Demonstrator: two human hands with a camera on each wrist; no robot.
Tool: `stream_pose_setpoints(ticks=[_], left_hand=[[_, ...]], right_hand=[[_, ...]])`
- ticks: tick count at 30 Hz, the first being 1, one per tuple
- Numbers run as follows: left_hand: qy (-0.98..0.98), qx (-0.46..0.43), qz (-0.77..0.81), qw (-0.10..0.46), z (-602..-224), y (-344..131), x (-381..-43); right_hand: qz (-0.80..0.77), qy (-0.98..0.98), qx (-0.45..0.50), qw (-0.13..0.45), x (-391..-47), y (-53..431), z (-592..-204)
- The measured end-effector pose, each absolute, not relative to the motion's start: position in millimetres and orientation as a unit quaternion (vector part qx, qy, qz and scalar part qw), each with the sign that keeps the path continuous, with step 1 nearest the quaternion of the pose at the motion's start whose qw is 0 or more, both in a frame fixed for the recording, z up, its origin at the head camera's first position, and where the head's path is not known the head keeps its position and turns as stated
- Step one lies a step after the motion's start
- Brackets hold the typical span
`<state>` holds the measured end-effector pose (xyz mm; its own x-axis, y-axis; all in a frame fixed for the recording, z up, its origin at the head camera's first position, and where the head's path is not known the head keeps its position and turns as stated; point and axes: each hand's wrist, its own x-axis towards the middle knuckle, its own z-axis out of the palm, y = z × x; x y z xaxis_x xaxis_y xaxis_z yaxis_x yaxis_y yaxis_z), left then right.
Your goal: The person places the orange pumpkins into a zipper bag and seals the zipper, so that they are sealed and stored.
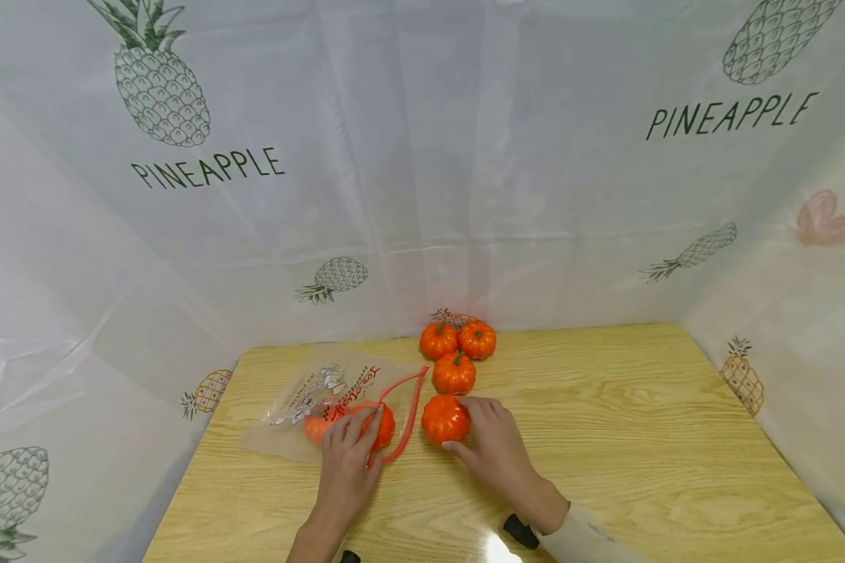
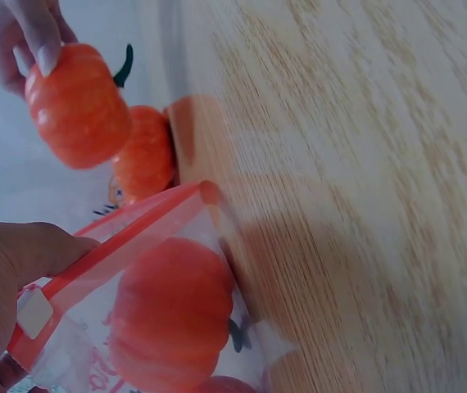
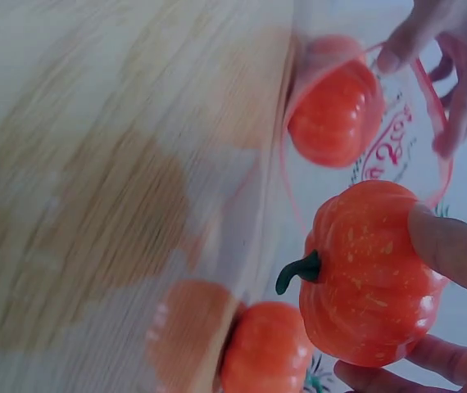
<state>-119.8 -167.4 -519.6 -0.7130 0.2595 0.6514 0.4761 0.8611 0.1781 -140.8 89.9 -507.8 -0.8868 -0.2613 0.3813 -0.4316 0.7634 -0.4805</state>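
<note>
A clear plastic zip bag [image 1: 292,426] with a red rim and printed lettering lies at the left of the table. Two small orange pumpkins [image 2: 172,315] are inside it. My left hand [image 1: 350,461] pinches the bag's red rim [image 2: 127,250] near its white slider, and the mouth gapes to the right. In my right hand [image 1: 496,446] is another pumpkin [image 3: 373,274] with a green stem, gripped between thumb and fingers. It is just right of the bag's mouth, outside it, and looks lifted off the table in the wrist views.
Three more pumpkins [image 1: 454,373] sit close together at the back of the wooden table [image 1: 605,438]. A white curtain [image 1: 422,156] with printed pineapples hangs behind and at both sides.
</note>
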Motion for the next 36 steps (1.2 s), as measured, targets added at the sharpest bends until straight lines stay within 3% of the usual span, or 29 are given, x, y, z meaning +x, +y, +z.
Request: stream_pose_setpoints(ticks=[11, 23, 36], left_hand=[[-0.911, -0.199, -0.169, 0.319, -519, -167, -120], [-0.907, -0.201, -0.166, 0.332, -520, -166, -120], [-0.906, -0.201, -0.163, 0.336, -522, -168, -119]], right_hand=[[0.284, -0.925, 0.211, 0.138, -153, 57, -512], [0.239, -0.929, 0.213, 0.185, -168, 36, -515], [0.239, -0.931, 0.201, 0.189, -176, 19, -519]])
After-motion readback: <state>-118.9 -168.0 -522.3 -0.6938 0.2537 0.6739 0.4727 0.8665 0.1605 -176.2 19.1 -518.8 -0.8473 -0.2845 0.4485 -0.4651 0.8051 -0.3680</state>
